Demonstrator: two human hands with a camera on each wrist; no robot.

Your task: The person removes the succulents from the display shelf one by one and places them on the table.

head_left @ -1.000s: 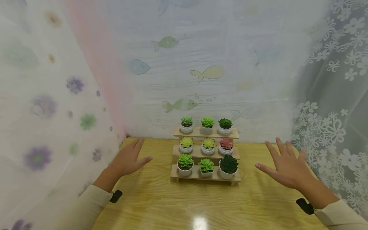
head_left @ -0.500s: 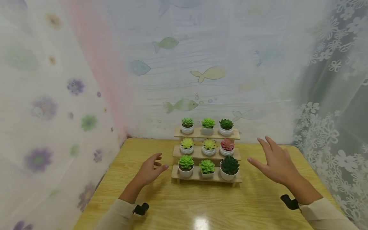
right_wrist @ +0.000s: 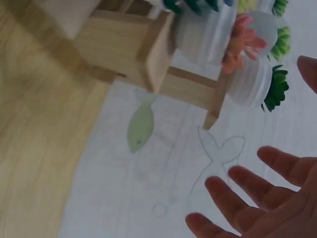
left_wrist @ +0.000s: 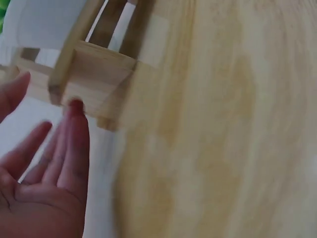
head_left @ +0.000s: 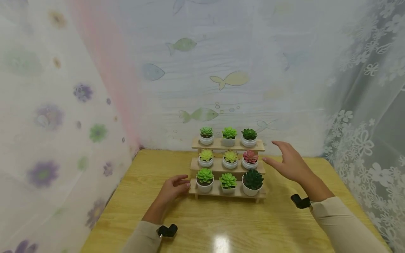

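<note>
A three-tier wooden stand (head_left: 218,191) bears small potted succulents in rows. On the bottom tier are two bright green succulents (head_left: 204,174) and a dark green succulent (head_left: 252,180). The middle tier has two yellow-green ones and a red succulent (head_left: 250,157). My left hand (head_left: 172,189) is at the left end of the bottom tier, fingers loosely bent; whether the fingertips touch the wood I cannot tell. Beside the right end, my right hand (head_left: 292,163) spreads thumb and fingers, the thumb tip close to the middle tier. In the right wrist view its fingers (right_wrist: 225,198) are apart from the stand.
The stand is on a yellow wood-grain table (head_left: 190,225). Behind it hangs a pale curtain with fish prints (head_left: 202,115). A flowered curtain (head_left: 47,140) borders the left, and a lacy sheer curtain (head_left: 364,147) the right. Each wrist wears a black camera (head_left: 167,231).
Both hands have moved inward toward the stand, the left to the bottom tier's end and the right to the middle tier's side. The left fingers are more bent. The pots have stayed put.
</note>
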